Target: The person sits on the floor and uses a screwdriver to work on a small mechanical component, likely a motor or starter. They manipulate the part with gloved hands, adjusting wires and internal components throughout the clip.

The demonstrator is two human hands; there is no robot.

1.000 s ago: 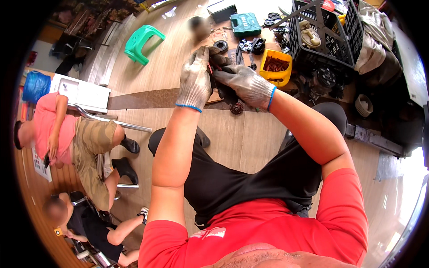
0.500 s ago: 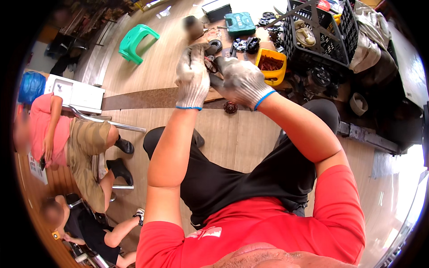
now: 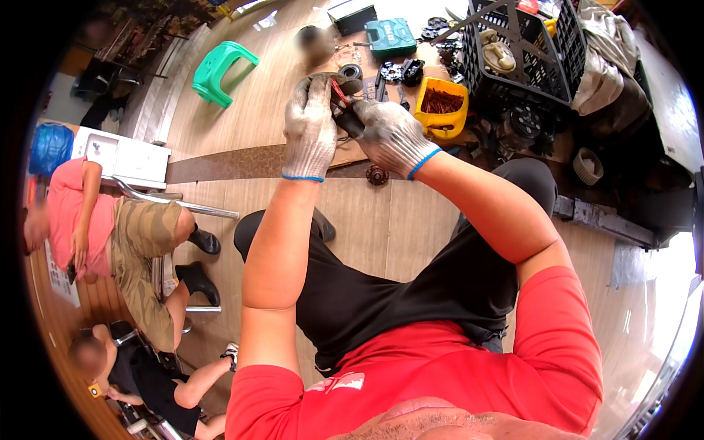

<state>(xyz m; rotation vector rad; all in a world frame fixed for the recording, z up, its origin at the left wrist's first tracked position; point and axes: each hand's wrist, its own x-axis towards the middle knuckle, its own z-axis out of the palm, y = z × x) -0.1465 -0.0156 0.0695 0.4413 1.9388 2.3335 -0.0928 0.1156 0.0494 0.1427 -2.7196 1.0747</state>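
Since half a second ago, the right hand (image 3: 396,138) has shifted slightly against the left hand (image 3: 309,128), and we now see more of a narrow red piece with dark parts (image 3: 339,92) between them. Both hands wear whitish knitted gloves with blue cuff edges, soiled toward the fingers.

We find the red piece held up between the hands, near the left fingertips. The left fingers are bent and drawn together, pinching its upper part. The right fingers are curled toward it, but dark shapes hide their tips, so we cannot tell whether they pinch it.

Beyond the hands we see a dark round ring (image 3: 350,71) lying on a brown cardboard sheet (image 3: 350,155), with a teal hard plastic case (image 3: 392,38) farther off. To the right, a yellow plastic container (image 3: 442,133) holds thin reddish-brown pieces (image 3: 441,101), near a black slatted plastic crate (image 3: 513,89). Nearer us is a rusty-brown round part (image 3: 377,175); a green plastic stool (image 3: 213,77) stands off to the left.
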